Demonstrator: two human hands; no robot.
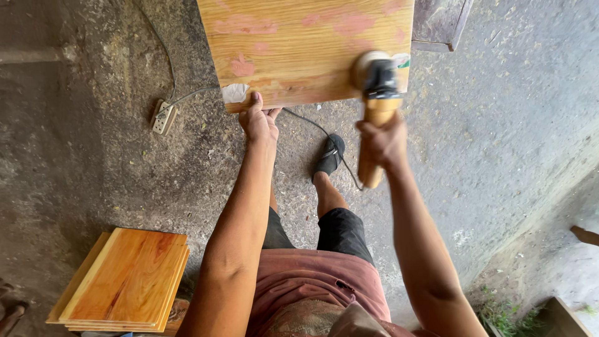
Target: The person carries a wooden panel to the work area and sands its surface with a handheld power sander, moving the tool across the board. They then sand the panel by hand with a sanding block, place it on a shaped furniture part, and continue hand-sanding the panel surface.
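A large wooden board (299,43) with pink filler patches lies flat at the top of the head view. My left hand (259,122) grips its near edge, thumb on top, beside a white patch (235,93). My right hand (384,142) holds the body of a yellow-orange angle grinder (374,118). Its sanding disc end (373,65) rests on the board near the right corner and looks blurred. The tool's black cord (324,134) runs down past my foot in a dark shoe (329,156).
A white power strip (163,117) lies on the concrete floor at the left, with a cable leading off. A stack of orange wooden boards (125,281) sits at the lower left. Another board edge (440,28) shows at the upper right. Grass and a box corner are at the lower right.
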